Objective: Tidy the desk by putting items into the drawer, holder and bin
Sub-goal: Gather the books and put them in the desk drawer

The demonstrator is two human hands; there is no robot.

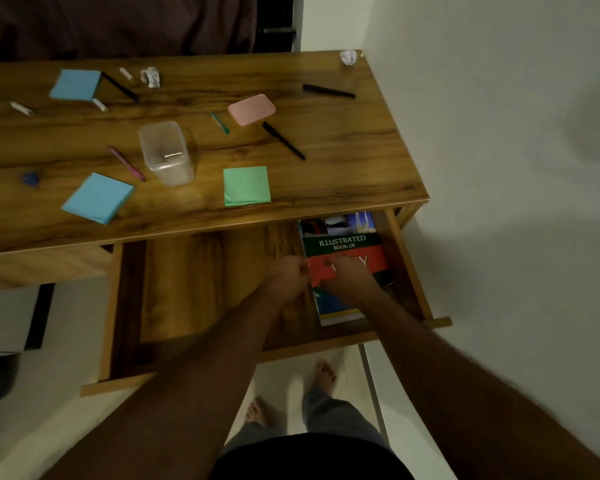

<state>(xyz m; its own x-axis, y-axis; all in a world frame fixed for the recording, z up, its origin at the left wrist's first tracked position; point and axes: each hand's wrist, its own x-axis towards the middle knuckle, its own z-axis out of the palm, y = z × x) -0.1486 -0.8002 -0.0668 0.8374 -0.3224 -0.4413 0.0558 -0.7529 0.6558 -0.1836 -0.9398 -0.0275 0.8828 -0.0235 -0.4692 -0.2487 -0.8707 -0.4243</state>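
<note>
The desk drawer (pixel 201 292) stands pulled out. An illustrated book (pixel 343 244) lies in its right end. Both my hands are over that book: my left hand (pixel 286 273) and my right hand (pixel 349 275) together pinch a small orange-red pad (pixel 321 273) between them. On the desk top (pixel 343 157) lie a green note pad (pixel 246 185), two blue pads (pixel 97 197) (pixel 75 84), a pink box (pixel 252 109), a clear plastic holder (pixel 167 152), black pens (pixel 283 140) (pixel 328 90), a pink pen (pixel 127 163), a teal pen (pixel 220 123) and crumpled paper balls (pixel 150 77) (pixel 348 57).
Small white sticks (pixel 21 108) (pixel 127 73) and a blue object (pixel 31 178) lie at the desk's left. A white wall (pixel 499 133) borders the desk on the right. My bare feet (pixel 323 374) stand on the floor under the drawer. A dark curtain (pixel 118 22) hangs behind.
</note>
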